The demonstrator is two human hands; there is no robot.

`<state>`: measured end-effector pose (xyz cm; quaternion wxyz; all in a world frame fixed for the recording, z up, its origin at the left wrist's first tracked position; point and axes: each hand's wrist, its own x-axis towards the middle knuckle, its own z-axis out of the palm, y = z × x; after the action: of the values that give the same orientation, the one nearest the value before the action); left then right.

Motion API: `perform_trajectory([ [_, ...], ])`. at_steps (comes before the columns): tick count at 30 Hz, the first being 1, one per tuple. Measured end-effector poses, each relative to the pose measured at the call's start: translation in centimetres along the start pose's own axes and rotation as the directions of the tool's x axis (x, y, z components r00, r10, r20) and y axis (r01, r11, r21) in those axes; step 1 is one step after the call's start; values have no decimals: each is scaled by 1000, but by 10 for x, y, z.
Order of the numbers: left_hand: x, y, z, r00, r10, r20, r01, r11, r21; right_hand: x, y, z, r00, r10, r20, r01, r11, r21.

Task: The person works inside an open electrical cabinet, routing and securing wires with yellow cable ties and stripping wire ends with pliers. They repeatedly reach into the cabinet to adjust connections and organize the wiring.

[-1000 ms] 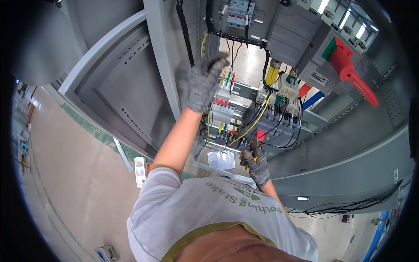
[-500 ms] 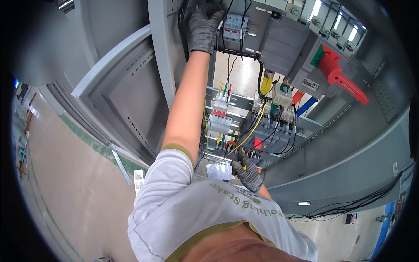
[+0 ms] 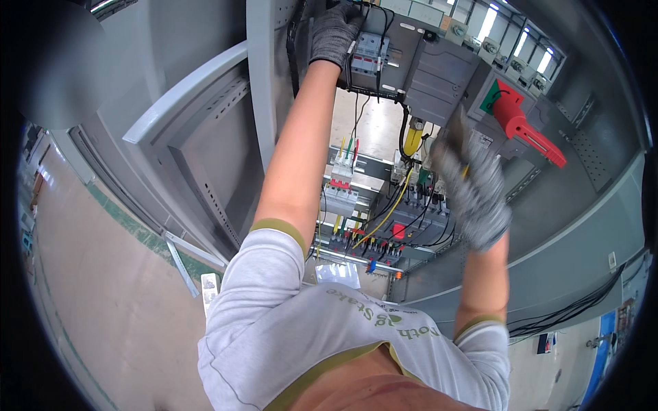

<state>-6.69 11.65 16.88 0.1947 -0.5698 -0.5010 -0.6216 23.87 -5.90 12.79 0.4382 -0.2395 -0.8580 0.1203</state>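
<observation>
My left hand (image 3: 334,33), in a grey knitted glove, reaches up to the cabinet's upper mounting plate. Its fingers are closed at thin black wires (image 3: 384,20) beside a small grey breaker block (image 3: 369,53); the fingertips are partly hidden. My right hand (image 3: 476,195), gloved alike, is raised in front of the grey switch housing (image 3: 442,79). Motion smears its fingers, and a small yellow spot shows at them; what it holds, if anything, I cannot make out. A red rotary handle (image 3: 528,127) on a green plate sits just beyond it.
Lower in the cabinet are a large breaker with a red button (image 3: 398,231), a smaller breaker (image 3: 339,198) and a yellow wire (image 3: 387,214). An open grey door (image 3: 205,147) stands at left. Loose black cables (image 3: 582,305) hang over the right panel.
My right hand has risen from low by the terminals, up and right to the switch housing. My left hand stays at the upper plate, with the whole view slightly shifted.
</observation>
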Motion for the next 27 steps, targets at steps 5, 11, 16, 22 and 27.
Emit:
perform_trajectory([
  [5,1,7,-17,999,-11,-33,13,999,53,157,-87,-16,947,320,36,-141,514,-846],
  [11,3,30,-6,997,-77,8,77,997,15,254,-15,6,950,245,192,186,47,-981],
  [16,7,0,-2,996,-85,7,84,996,7,272,18,35,945,260,199,179,98,-979],
  [22,6,0,10,991,-115,-64,115,993,5,272,27,31,945,229,235,210,129,-969],
  [27,2,18,-3,978,-200,61,204,976,-74,278,31,33,939,247,241,219,114,-969],
])
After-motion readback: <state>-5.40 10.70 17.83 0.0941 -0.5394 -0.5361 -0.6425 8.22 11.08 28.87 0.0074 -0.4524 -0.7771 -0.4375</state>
